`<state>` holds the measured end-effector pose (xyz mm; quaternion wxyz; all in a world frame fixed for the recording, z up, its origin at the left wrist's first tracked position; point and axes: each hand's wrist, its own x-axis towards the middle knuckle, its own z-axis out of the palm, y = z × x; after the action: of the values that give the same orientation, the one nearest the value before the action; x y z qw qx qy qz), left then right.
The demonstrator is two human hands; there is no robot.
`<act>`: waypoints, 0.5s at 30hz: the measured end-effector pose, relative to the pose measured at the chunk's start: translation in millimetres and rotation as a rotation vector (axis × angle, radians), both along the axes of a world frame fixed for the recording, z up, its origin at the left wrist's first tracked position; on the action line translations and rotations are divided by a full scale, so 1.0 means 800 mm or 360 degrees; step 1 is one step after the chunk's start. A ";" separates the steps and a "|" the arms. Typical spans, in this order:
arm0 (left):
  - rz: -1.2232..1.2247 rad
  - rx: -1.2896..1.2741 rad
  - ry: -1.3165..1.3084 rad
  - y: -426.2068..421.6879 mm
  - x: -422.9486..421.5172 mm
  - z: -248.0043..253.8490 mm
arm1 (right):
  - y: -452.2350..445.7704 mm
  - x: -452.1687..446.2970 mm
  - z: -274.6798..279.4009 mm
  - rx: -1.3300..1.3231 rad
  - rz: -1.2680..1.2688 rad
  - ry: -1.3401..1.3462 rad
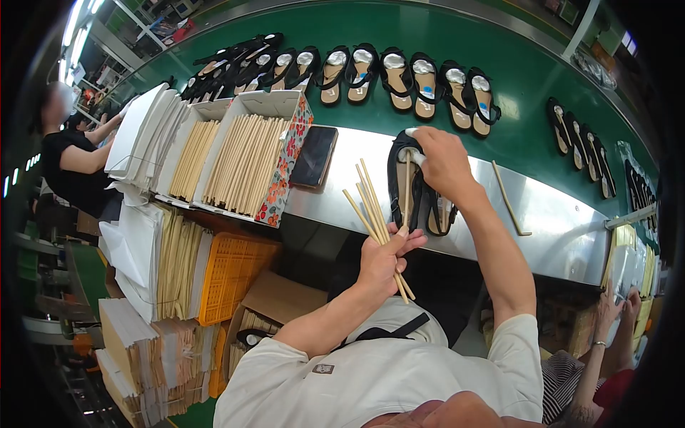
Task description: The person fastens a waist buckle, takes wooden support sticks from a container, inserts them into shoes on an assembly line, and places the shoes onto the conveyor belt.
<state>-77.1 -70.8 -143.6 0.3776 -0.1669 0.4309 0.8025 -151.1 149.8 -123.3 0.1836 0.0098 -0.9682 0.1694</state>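
Note:
In my left hand [383, 262] is a bundle of several thin wooden sticks [368, 207], fanned out with the fingers closed round them. One more stick [407, 187] runs from these fingers along the inside of a black sandal [394, 178], its far end at the white stuffing in the toe. My right hand [444, 162] is closed over the far end of that sandal, at the stuffing. A second black sandal [440, 214] lies just right of it, partly hidden under my right wrist.
Beyond the metal ledge [556, 210], a green conveyor [514, 78] carries rows of black sandals. Boxes of sticks [246, 160] and a dark phone [314, 157] stand left. A bent stick [508, 200] lies right. An orange crate [232, 274] is below. People work at both sides.

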 end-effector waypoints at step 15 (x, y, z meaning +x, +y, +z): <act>-0.0114 -0.0091 -0.0067 -0.009 -0.017 -0.005 | 0.007 -0.056 -0.040 0.0036 0.0025 -0.0151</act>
<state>-90.6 -77.9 -148.0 0.4102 -0.1789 0.4511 0.7722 -195.6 155.7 -155.5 0.1362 0.0114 -0.9776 0.1601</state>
